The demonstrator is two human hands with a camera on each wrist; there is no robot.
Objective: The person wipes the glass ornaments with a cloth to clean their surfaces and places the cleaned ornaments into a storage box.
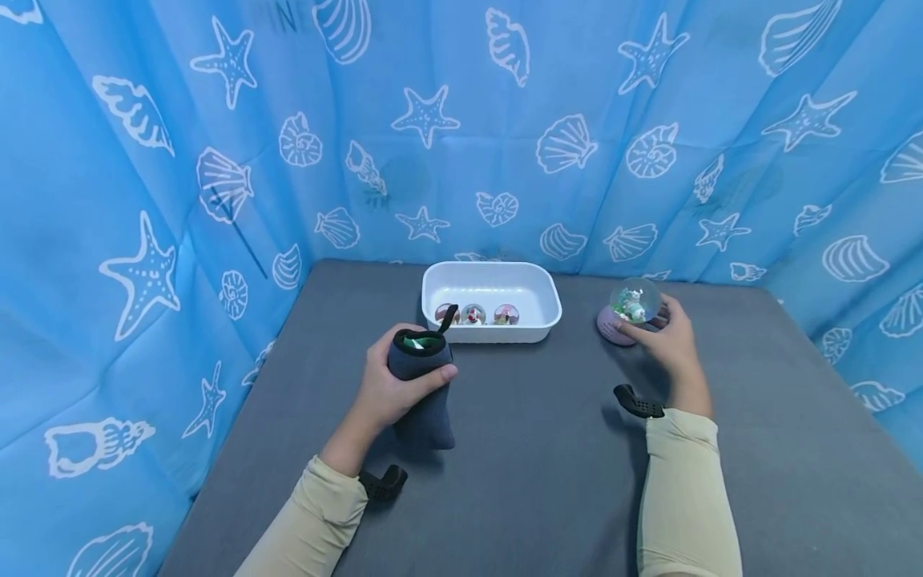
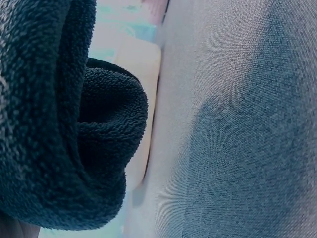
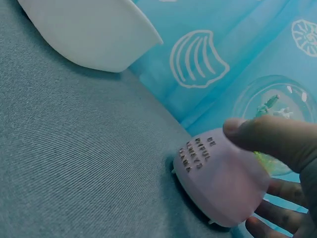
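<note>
My left hand [image 1: 385, 389] grips a dark blue fabric pouch [image 1: 425, 417], thumb across its near side. A black loop sticks up from the rim, and something green and white shows in its opening. Up close in the left wrist view, the pouch [image 2: 34, 124] looks fuzzy and folded. On the right, my right hand [image 1: 672, 340] holds a snow globe [image 1: 634, 300], thumb in front and fingers behind. Its lilac base [image 3: 223, 178] bears raised lettering and stands tilted in the right wrist view; a small white-and-green figure sits inside the clear ball.
At the back middle of the grey table [image 1: 534, 465] stands a white tray [image 1: 490, 335] with 3 small round figured pieces [image 1: 473, 315] along its front. A blue curtain [image 1: 461, 176] with shells and starfish hangs behind and along the sides.
</note>
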